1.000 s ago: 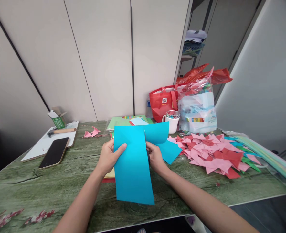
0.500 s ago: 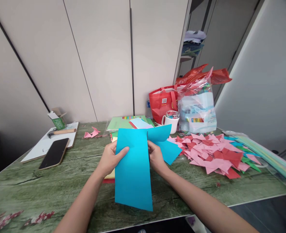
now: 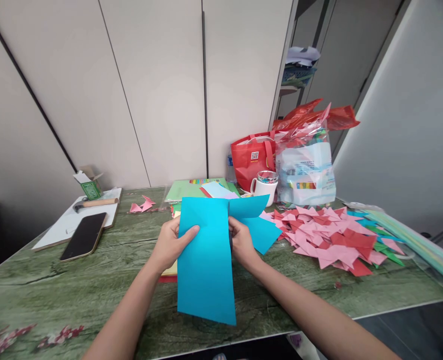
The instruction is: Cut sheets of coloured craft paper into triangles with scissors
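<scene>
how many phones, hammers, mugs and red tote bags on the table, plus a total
phones: 1
hammers: 1
mugs: 1
red tote bags: 1
total: 4

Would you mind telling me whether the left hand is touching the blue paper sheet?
Touching. The head view shows the left hand gripping the blue paper sheet, thumb lying across its front.
</scene>
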`<action>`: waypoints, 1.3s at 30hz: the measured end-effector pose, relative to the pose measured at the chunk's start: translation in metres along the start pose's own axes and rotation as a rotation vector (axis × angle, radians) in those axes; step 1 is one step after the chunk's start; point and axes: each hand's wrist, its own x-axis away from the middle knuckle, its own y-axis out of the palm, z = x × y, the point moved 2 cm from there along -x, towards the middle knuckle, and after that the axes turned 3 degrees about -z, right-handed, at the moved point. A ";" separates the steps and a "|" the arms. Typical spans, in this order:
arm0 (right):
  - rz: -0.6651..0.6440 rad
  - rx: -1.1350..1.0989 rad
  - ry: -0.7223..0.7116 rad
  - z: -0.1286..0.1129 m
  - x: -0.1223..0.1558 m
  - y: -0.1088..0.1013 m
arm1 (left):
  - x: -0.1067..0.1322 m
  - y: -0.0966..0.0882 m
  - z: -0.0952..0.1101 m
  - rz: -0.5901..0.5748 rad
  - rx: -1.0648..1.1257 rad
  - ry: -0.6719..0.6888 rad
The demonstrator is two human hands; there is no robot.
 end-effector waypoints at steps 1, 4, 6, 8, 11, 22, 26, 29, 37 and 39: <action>0.000 0.000 -0.002 0.000 0.000 0.000 | 0.000 0.000 0.000 -0.003 -0.001 -0.001; -0.003 -0.011 -0.004 -0.001 0.000 0.000 | 0.000 0.000 0.000 -0.010 0.003 -0.004; -0.009 -0.015 -0.003 0.000 0.000 0.000 | 0.000 0.000 0.000 -0.012 0.006 -0.001; -0.011 -0.010 -0.005 0.001 0.000 -0.001 | 0.000 0.000 -0.001 -0.013 0.006 0.002; -0.007 0.005 -0.007 0.003 0.000 -0.002 | 0.000 0.000 -0.001 -0.021 0.013 0.005; 0.019 0.044 -0.002 0.001 0.001 0.000 | -0.001 -0.001 -0.003 -0.027 0.009 0.016; 0.029 0.085 0.001 -0.002 0.002 0.000 | -0.001 0.000 -0.003 -0.028 0.010 0.021; 0.031 0.094 0.001 -0.003 0.002 0.000 | 0.000 -0.001 -0.003 -0.029 0.010 0.021; 0.035 0.076 -0.009 -0.002 0.000 -0.002 | -0.001 0.000 -0.002 -0.059 -0.012 0.001; 0.035 0.064 -0.009 -0.002 0.000 -0.002 | -0.001 0.001 -0.002 -0.065 -0.011 -0.005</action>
